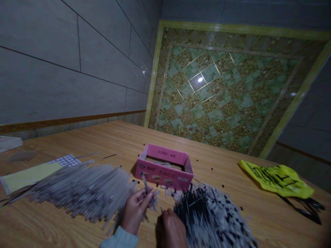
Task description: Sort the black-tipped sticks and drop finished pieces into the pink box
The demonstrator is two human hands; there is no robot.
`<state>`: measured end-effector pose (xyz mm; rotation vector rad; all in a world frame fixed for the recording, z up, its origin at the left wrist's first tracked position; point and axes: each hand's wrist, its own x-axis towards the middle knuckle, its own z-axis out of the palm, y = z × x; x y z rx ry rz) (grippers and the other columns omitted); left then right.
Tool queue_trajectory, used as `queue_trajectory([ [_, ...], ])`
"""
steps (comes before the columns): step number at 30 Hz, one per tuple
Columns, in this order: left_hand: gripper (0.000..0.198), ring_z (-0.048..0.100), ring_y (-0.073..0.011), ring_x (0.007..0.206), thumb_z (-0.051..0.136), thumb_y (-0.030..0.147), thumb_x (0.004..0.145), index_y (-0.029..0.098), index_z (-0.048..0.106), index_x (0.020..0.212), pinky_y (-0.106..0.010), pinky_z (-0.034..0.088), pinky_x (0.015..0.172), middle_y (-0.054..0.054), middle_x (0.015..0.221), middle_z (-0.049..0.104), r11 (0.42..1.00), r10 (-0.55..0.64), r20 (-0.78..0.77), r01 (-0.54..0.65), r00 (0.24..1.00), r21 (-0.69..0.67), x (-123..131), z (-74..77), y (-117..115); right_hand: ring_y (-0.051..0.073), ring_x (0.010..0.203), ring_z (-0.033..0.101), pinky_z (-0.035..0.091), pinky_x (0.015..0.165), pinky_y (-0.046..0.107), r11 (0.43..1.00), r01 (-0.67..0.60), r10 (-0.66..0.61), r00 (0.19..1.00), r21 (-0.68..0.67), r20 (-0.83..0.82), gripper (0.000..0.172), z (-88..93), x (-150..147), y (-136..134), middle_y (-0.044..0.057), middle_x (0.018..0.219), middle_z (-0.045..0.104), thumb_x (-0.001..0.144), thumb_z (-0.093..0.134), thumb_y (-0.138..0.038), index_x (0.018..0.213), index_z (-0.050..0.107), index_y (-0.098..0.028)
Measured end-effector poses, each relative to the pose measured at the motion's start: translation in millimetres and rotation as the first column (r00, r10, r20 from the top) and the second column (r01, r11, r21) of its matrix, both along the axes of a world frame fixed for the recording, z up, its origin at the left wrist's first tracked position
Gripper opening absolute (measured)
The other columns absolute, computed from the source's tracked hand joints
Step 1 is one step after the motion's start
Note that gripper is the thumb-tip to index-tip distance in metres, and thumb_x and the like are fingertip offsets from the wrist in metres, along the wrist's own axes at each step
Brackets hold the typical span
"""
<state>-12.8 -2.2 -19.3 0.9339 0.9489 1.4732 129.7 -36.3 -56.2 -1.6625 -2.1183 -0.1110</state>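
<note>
Grey tube in left grip

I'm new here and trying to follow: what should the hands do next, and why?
Perhaps move the right hand to the tube's lower end: the left hand holds that tube slanted, its lower end near the right hand, whose fingers look curled, though what they grip is unclear.

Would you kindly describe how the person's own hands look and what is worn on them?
The left hand is ungloved, with a pale blue-green sleeve at the wrist, plain where it shows. The right hand is ungloved too; no sleeve shows there.
</note>
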Motion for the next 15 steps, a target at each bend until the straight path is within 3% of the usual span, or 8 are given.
queue_trajectory([
  [3, 0.036, 0.062, -0.0140, 0.061, 0.075, 0.034, 0.059, 0.011, 0.065, 0.085, -0.020, 0.046, 0.052, -0.006, 0.067, 0.070, 0.998, -0.019, 0.115, 0.026, 0.993, -0.055, 0.4, -0.9, 1.3, 0.022, 0.078, 0.062, 0.042, 0.065, 0.025, 0.998, 0.037, -0.026, 0.980, 0.051, -0.196, 0.022, -4.8, 11.8, -6.8, 0.008, 0.081, 0.066, 0.067, 0.051, -0.007, 0.083, 0.060, -0.018],
  [5, 0.035, 0.061, -0.0124, 0.059, 0.076, 0.033, 0.057, 0.011, 0.065, 0.082, -0.019, 0.045, 0.052, -0.005, 0.066, 0.070, 0.995, -0.027, 0.177, 0.043, 0.984, -0.088, 1.8, 0.1, 0.7, 0.020, 0.065, 0.061, 0.041, 0.057, 0.024, 0.998, 0.052, -0.038, 0.916, 0.025, -0.400, 0.008, -4.6, 14.2, -11.4, 0.004, 0.069, 0.064, 0.074, 0.050, -0.020, 0.078, 0.056, -0.020],
  [6, 0.035, 0.061, -0.0119, 0.058, 0.077, 0.033, 0.056, 0.012, 0.065, 0.082, -0.018, 0.045, 0.052, -0.005, 0.065, 0.070, 0.993, -0.031, 0.199, 0.053, 0.980, -0.104, 2.6, 0.8, 0.1, 0.018, 0.059, 0.060, 0.040, 0.053, 0.023, 0.999, 0.037, -0.024, 0.860, 0.015, -0.510, 0.009, -4.2, 13.6, -13.4, 0.003, 0.064, 0.062, 0.077, 0.049, -0.027, 0.077, 0.055, -0.020],
  [9, 0.034, 0.061, -0.0113, 0.058, 0.078, 0.031, 0.054, 0.013, 0.064, 0.079, -0.018, 0.046, 0.052, -0.005, 0.066, 0.070, 0.983, -0.066, 0.228, 0.102, 0.971, -0.152, 4.7, 2.4, -2.6, 0.014, 0.048, 0.054, 0.037, 0.045, 0.022, 0.995, -0.094, 0.045, 0.580, -0.012, -0.813, 0.025, -4.5, 7.4, -17.3, 0.000, 0.054, 0.057, 0.076, 0.051, -0.043, 0.074, 0.054, -0.019],
  [12, 0.030, 0.062, -0.0108, 0.059, 0.078, 0.031, 0.056, 0.013, 0.063, 0.077, -0.018, 0.047, 0.054, -0.004, 0.067, 0.070, 0.972, -0.114, 0.211, 0.153, 0.971, -0.178, 6.2, 2.7, -5.3, 0.011, 0.042, 0.048, 0.036, 0.039, 0.020, 0.982, -0.187, 0.018, 0.263, -0.033, -0.964, 0.036, -7.0, 0.9, -17.5, -0.002, 0.051, 0.053, 0.069, 0.060, -0.051, 0.076, 0.056, -0.016],
  [13, 0.029, 0.062, -0.0108, 0.059, 0.077, 0.031, 0.057, 0.014, 0.063, 0.076, -0.018, 0.047, 0.054, -0.004, 0.068, 0.070, 0.970, -0.127, 0.199, 0.164, 0.972, -0.181, 6.6, 2.7, -5.9, 0.011, 0.041, 0.048, 0.036, 0.039, 0.020, 0.980, -0.194, 0.004, 0.199, -0.035, -0.980, 0.038, -7.7, -0.1, -17.1, -0.002, 0.050, 0.052, 0.066, 0.063, -0.051, 0.076, 0.056, -0.015],
  [15, 0.027, 0.062, -0.0110, 0.061, 0.076, 0.031, 0.059, 0.014, 0.063, 0.075, -0.018, 0.047, 0.054, -0.004, 0.068, 0.069, 0.968, -0.152, 0.169, 0.181, 0.974, -0.174, 7.3, 2.8, -6.8, 0.011, 0.040, 0.049, 0.038, 0.040, 0.020, 0.981, -0.193, -0.001, 0.145, -0.030, -0.989, 0.039, -8.6, 0.0, -16.3, -0.001, 0.050, 0.053, 0.064, 0.067, -0.050, 0.076, 0.057, -0.014],
])
